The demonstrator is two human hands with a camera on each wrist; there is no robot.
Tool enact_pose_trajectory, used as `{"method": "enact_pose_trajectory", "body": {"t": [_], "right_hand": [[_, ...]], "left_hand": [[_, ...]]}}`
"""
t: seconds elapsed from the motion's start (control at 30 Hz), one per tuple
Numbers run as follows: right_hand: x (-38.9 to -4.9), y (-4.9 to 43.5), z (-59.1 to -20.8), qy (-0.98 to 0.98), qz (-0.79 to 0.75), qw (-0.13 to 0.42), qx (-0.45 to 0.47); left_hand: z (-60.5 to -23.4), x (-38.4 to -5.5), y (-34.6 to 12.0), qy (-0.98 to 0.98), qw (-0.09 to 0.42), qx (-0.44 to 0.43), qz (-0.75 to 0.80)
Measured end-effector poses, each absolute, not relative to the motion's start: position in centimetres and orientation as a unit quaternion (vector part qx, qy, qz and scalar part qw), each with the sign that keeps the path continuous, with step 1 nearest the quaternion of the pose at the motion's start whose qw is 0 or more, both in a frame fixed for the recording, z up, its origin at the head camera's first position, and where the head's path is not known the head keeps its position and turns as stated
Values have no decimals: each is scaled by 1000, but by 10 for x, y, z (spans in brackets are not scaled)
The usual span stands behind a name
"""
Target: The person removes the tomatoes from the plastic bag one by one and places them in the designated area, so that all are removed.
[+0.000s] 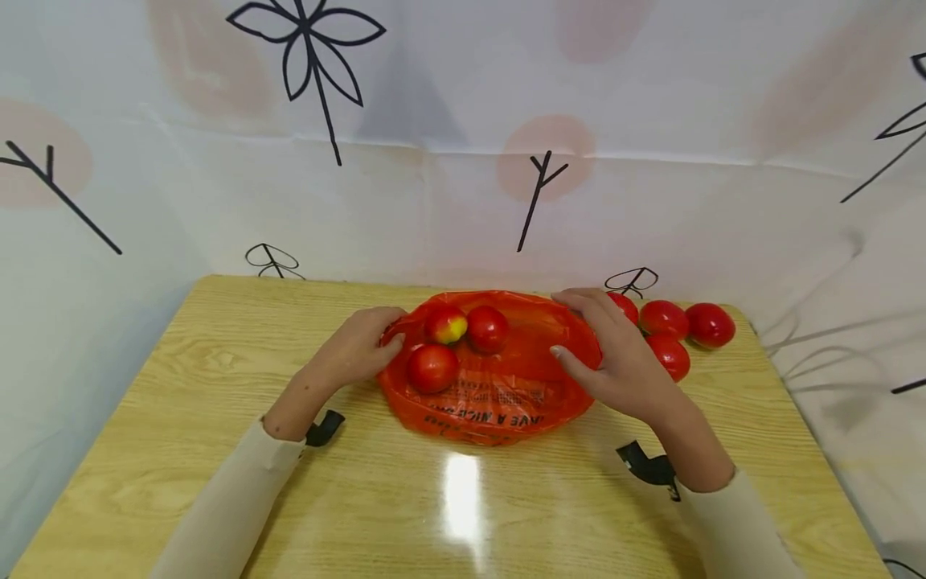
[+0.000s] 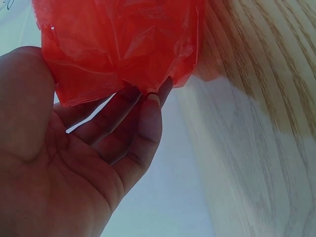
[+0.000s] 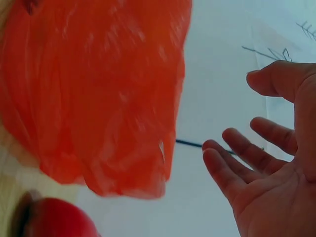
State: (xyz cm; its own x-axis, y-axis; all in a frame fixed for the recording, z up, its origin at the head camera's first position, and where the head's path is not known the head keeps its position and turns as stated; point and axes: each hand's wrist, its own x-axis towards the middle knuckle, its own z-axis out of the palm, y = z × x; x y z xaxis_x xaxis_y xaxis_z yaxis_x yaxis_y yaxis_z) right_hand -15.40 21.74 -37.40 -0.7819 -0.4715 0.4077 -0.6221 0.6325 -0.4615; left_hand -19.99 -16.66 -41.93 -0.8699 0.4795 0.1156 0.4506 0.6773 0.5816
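Observation:
A red plastic bag [image 1: 499,418] with dark printing sits wide-mouthed on the table. Inside, on its left side, lie a red-and-yellow round fruit [image 1: 445,324] and two red round fruits, one at the back [image 1: 488,329] and one nearer the front [image 1: 432,368]. My left hand [image 1: 362,346] grips the bag's left rim, and in the left wrist view the bag's edge [image 2: 118,54] lies between thumb and curled fingers. At the bag's right rim is my right hand [image 1: 615,354], fingers spread. The right wrist view shows that hand [image 3: 276,173] apart from the bag [image 3: 108,98], holding nothing.
Several red fruits [image 1: 710,325] lie together on the wooden table [image 1: 217,386], right of the bag and partly behind my right hand. A white patterned cloth [image 1: 448,209] hangs behind the table. Black straps [image 1: 646,465] show at both wrists.

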Motion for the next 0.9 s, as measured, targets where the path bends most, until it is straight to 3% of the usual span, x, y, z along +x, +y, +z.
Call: {"method": "enact_pose_trajectory", "body": {"t": [0.9], "right_hand": [[-142, 150, -389, -876, 299, 61, 374]], "left_hand": [[-418, -198, -165, 918, 23, 252, 306]]}}
